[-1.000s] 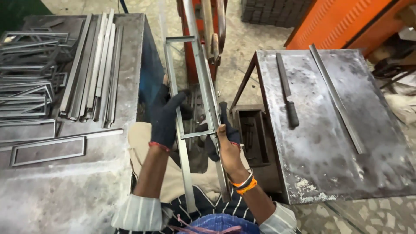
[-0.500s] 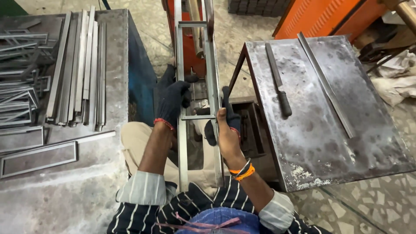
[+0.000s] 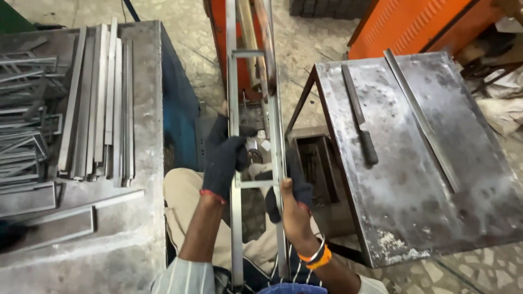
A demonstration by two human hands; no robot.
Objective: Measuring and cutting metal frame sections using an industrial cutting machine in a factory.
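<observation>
A long metal frame [image 3: 256,163], shaped like a thin ladder, is held by both hands in front of the person's body. The left hand [image 3: 224,160], in a dark glove, is closed tight around the left bar of the frame. The right hand [image 3: 291,209], with a dark glove that covers only part of it, is closed around the right bar, just below the short cross piece. An orange band is worn on the right wrist. The frame is held between the two grips and runs away from the person, with its far end over the floor near an orange machine [image 3: 248,49]. To the left, a grey counter [image 3: 144,218] is seen, with a row of flat metal strips [image 3: 98,103] laid side by side on it and more frames stacked at its far left. To the right, a second metal counter [image 3: 414,179] is seen, well apart from the hands. A file with a dark handle [image 3: 360,117] and one long metal strip [image 3: 422,120] are laid on it.
</observation>
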